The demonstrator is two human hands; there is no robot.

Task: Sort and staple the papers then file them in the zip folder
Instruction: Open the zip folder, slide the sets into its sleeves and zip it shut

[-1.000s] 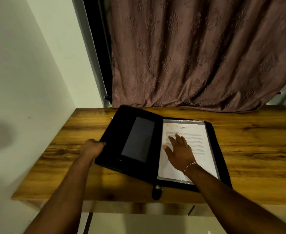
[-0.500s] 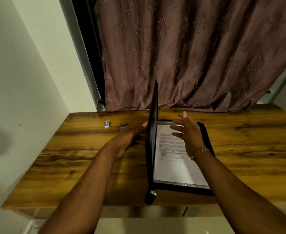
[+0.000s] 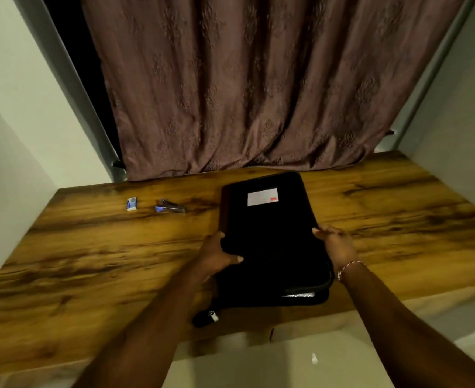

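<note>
Since the zip folder is lying shut and flat on the worktop, the filing step is judged to be right at its tail end, tbh. No papers can be seen outside the folder, so they're presumed to be tucked inside. A pale shiny strip is glimpsed in the gap along the folder's near edge, but whether it's paper or a plastic sleeve can't be told.

Both hands are wrapped onto the folder. Its left edge is gripped by the left hand, thumb laid across the cover and fingers curled round the side. Its right edge is clasped by the right hand, a bracelet showing at the wrist. Neither one is spread wide or holding anything else.

That gap at the near edge says the zip isn't done up yet. The zip pull is seen dangling off the folder's near-left corner, past the front lip of the worktop.

So the next move is reckoned to be this: 1 of the 2 hands gets freed for the pull while the cover is kept pressed down by the other, then the zip is run round all 3 open sides. Care would be needed so that no sheet corner gets snagged in the teeth.

Other bits: a white label is stuck near the folder's far end, the stapler is parked just left of the folder, a little staple box further left again, and a curtain hangs behind it.
</note>
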